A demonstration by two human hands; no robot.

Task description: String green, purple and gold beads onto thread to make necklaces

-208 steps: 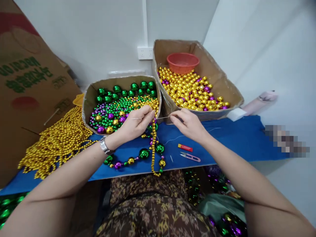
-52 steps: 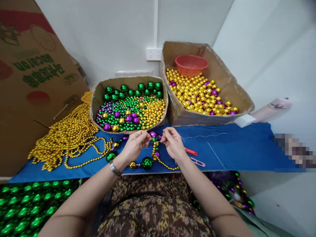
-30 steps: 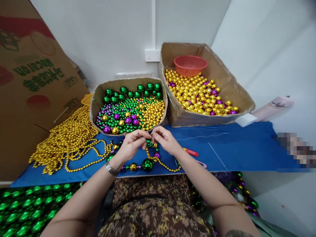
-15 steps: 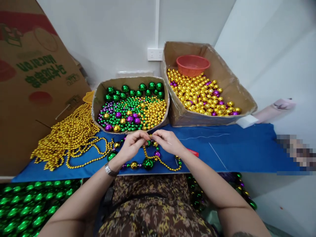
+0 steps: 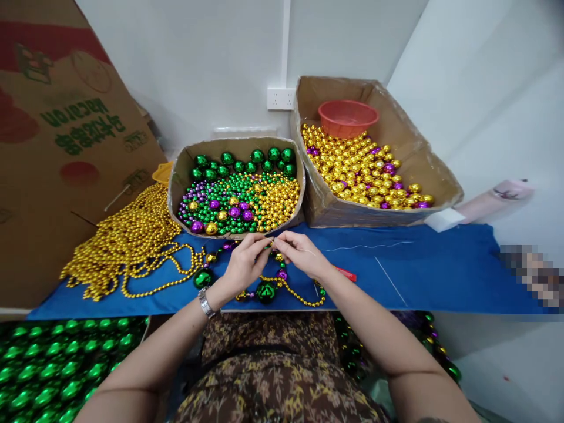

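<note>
My left hand [image 5: 247, 259], with a silver watch at the wrist, is closed in a pinch close above the blue cloth. Fingertip to fingertip with it, my right hand [image 5: 302, 254] pinches too. A thin pale thread [image 5: 365, 247] passes by my right hand and trails to the right over the cloth. Both hands seem to grip this thread; the exact spot between the fingertips is too small to make out. Under and around the hands lies a bead necklace [image 5: 265, 292] of large green, gold and purple beads, partly hidden by the left hand, with a loop of small gold beads [image 5: 304, 299].
Behind the hands stands a carton [image 5: 235, 235] of mixed beads. Right of it, a bigger carton [image 5: 352, 218] holds gold and purple beads and a red basket [image 5: 348, 117]. Gold bead strands [image 5: 127, 241] pile up left. A red object [image 5: 346, 274] lies by my right forearm.
The fingertips of both hands still meet; my left fingers have shifted slightly, and a green bead seen below them before is now mostly covered. The whole view has shifted a little.
</note>
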